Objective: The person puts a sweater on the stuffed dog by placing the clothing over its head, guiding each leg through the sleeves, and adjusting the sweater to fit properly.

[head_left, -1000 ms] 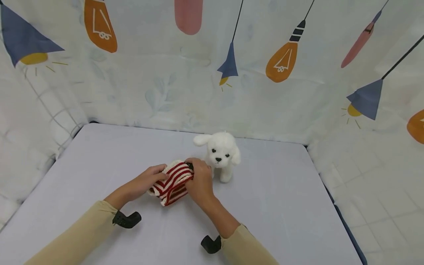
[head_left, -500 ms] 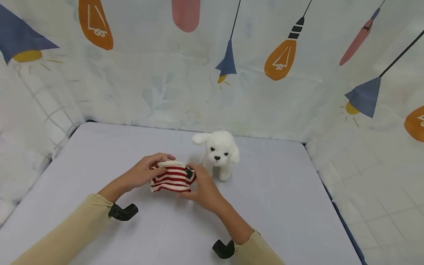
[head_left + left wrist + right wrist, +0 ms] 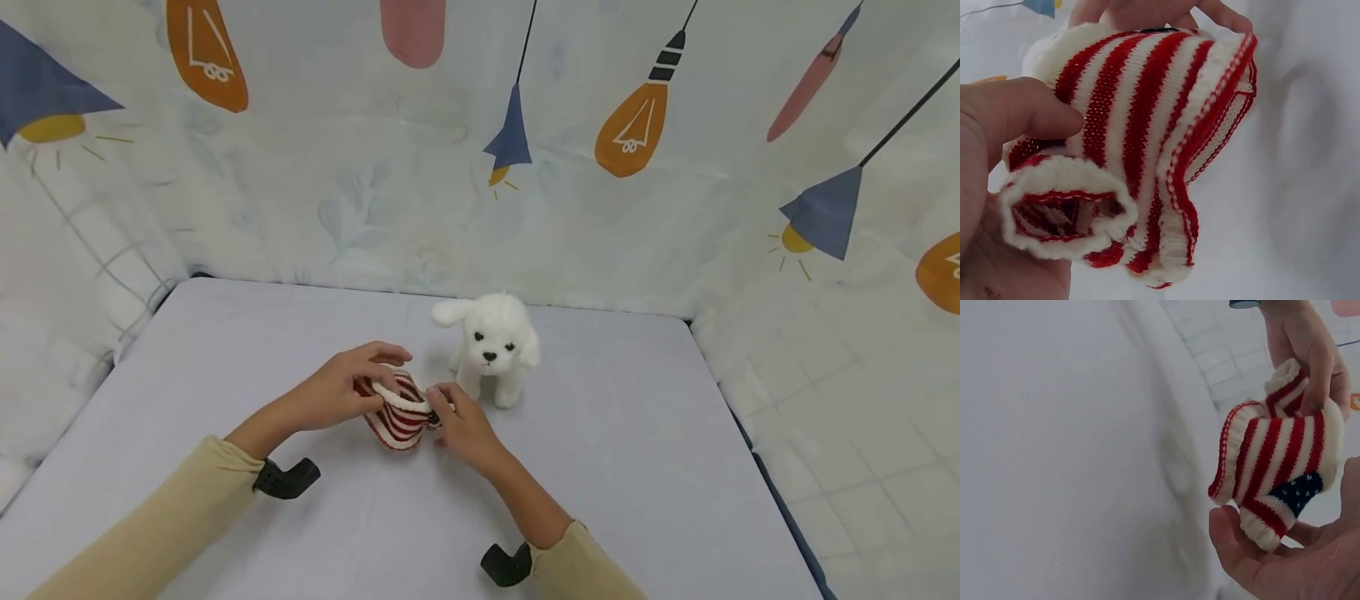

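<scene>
A small knitted sweater (image 3: 401,421) with red and white stripes is held up between both hands over the table. My left hand (image 3: 348,383) grips it by the collar side, the thumb pressing on the stripes in the left wrist view. One sleeve (image 3: 1066,206) with a white cuff hangs open beside that thumb. At the other side my right hand (image 3: 467,429) holds the second sleeve (image 3: 1263,528), thumb and fingers round its cuff. Close to this sleeve is a navy patch (image 3: 1300,490) with white marks. Parts of the left fingers are hidden by the knit.
Just behind the right hand a white plush dog (image 3: 498,342) stands upright on the white table (image 3: 637,467), facing forward. A printed curtain (image 3: 570,225) rises along the back and sides of the table.
The sweater has been turned from lying flat-faced to tilted, so its white collar edge now faces up. Both hands have shifted their holds on it; the plush dog stays put.
</scene>
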